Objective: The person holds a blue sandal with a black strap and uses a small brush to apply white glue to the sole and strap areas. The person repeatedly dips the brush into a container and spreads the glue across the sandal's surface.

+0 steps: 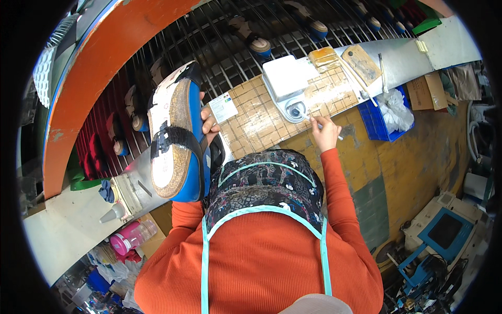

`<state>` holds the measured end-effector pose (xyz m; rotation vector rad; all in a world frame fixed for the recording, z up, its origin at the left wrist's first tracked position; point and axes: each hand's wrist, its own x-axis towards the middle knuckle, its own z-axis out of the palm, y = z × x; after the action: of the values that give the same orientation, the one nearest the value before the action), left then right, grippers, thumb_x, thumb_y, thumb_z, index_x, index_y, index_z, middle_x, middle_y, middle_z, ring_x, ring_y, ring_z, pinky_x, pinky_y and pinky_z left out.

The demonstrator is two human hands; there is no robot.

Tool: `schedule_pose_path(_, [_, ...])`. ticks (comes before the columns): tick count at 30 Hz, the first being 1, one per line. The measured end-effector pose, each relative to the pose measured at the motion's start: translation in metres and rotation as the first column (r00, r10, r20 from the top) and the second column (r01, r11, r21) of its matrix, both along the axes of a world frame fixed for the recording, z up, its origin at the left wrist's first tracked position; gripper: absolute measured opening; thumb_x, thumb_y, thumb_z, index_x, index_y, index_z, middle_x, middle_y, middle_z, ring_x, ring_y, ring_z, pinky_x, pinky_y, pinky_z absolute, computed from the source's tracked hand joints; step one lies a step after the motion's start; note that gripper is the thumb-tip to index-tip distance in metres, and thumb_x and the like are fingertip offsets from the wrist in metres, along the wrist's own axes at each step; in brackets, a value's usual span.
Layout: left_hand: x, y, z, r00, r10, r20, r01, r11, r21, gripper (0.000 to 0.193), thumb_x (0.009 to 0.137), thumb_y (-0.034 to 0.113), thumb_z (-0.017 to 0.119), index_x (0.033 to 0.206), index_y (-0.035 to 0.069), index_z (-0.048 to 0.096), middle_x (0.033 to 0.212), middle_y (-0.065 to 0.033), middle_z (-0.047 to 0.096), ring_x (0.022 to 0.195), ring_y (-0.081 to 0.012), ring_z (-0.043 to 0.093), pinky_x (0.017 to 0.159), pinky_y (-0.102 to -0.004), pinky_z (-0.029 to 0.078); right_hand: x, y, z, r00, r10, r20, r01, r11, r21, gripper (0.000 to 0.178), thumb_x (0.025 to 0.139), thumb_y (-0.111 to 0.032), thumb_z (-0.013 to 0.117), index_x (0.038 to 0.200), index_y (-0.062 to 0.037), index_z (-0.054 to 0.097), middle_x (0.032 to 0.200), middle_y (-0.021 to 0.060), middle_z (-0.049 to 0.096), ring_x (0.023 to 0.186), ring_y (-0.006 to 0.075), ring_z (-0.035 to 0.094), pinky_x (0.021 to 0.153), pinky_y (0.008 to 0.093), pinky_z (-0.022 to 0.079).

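Observation:
In my left hand (209, 123) is a sandal (172, 149) with a cork-coloured sole edge and a black strap, mounted on a blue shoe last (193, 118). My fingers wrap round the blue side, and part of the hand is hidden behind it. My right hand (325, 133) pinches a thin pale stick (340, 138), whose kind I cannot make out. Its far end reaches the round opening of a white pot (286, 78), where the tip is hard to see. The pot stands on a worktop covered with taped cardboard (246, 123).
Beyond the worktop, more sandals (260, 46) lie on a rack of metal rods under an orange arch (83, 78). A yellow block (323, 56), a wooden board (362, 65) and a brush (383, 73) lie right of the pot. A blue bin (384, 128) holds white plastic; a pink bottle (130, 236) stands lower left.

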<state>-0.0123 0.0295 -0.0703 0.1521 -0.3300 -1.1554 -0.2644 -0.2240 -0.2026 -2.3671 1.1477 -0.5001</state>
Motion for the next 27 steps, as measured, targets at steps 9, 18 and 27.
schedule_pose_path(9, [0.006, -0.02, 0.01, 0.977, 0.13, 0.17, -0.199, 0.84, 0.504, 0.105, 0.076, 0.084, 0.043, 0.138, 0.0, 0.039, 0.114, -0.0234, 0.06, 0.092, -0.0326, 0.066, 0.076, -0.0403, 0.057, 0.014, -0.007, 0.049, 0.903, -0.124, 0.411, -0.29, 0.531, 0.797, 0.014, 0.085, -0.014, 0.072, 0.09, -0.0007, 0.072, 0.076, 0.0011, 0.067, 0.069, 0.0106, 0.06, 0.064, 0.0243, 0.046])
schedule_pose_path(18, [-0.03, -0.07, 0.056, 0.898, 0.071, 0.435, -0.229, 0.919, 0.322, 0.09, 0.08, 0.066, 0.062, 0.138, 0.0, 0.042, 0.128, -0.0149, 0.057, 0.108, -0.0232, 0.061, 0.089, -0.0352, 0.053, 0.061, 0.046, 0.23, 0.664, 0.337, 0.668, -0.309, 0.937, -0.166, 0.02, 0.076, -0.004, 0.077, 0.095, -0.0065, 0.075, 0.088, 0.003, 0.062, 0.069, 0.0107, 0.058, 0.067, 0.026, 0.042])
schedule_pose_path(27, [-0.035, -0.056, 0.056, 0.64, 0.103, 0.762, -0.51, 0.798, 0.32, 0.077, 0.083, 0.058, 0.061, 0.128, -0.004, 0.053, 0.114, -0.0135, 0.062, 0.103, -0.0187, 0.06, 0.092, -0.0307, 0.047, 0.079, 0.06, 0.228, 0.69, 0.328, 0.645, -0.293, 0.942, -0.165, 0.02, 0.078, -0.008, 0.076, 0.098, -0.0101, 0.076, 0.091, 0.0004, 0.058, 0.063, 0.0068, 0.051, 0.074, 0.0253, 0.035])
